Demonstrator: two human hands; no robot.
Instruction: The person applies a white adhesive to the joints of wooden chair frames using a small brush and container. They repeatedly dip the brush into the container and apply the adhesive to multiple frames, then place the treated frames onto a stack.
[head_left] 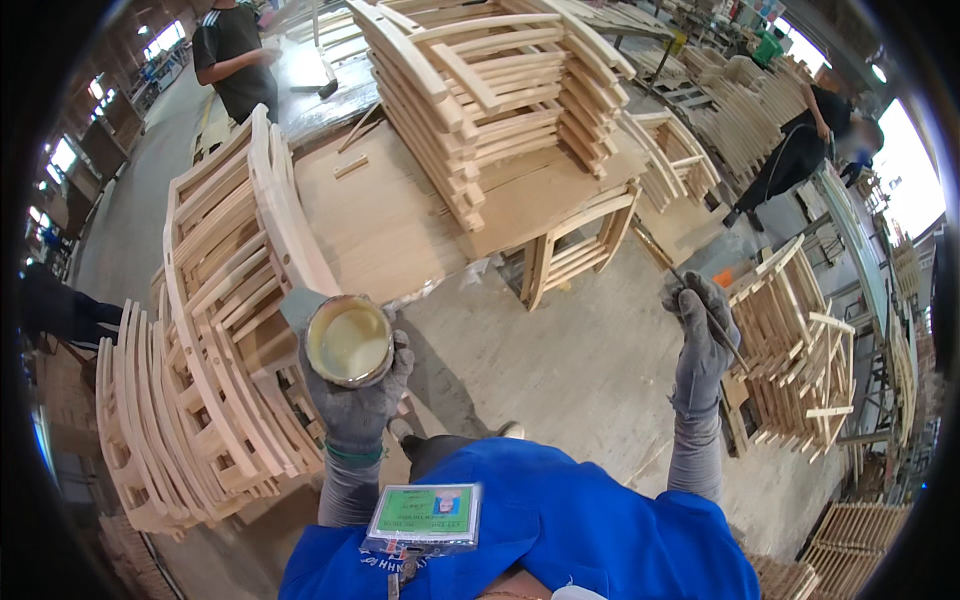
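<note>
In my gloved left hand (355, 400) is a round cup (349, 341) of pale cream liquid, its rim coated and stained. The fingers wrap its underside and right side. Away to the right, my gloved right hand (700, 325) is closed around a thin stick (722, 340). The stick slants up and left, and its far end is thicker and yellowish brown, like a brush. It is well apart from the cup. Stacked curved wooden chair frames (235, 240) stand just left of the cup.
Ahead, a board-topped table (385, 225) bears a tall stack of wooden frames (500, 110). A wooden frame (575, 245) stands below its right edge. More frames (795, 350) are piled at the right. One person (235, 55) stands at the far left, another (800, 145) bends at the far right.
</note>
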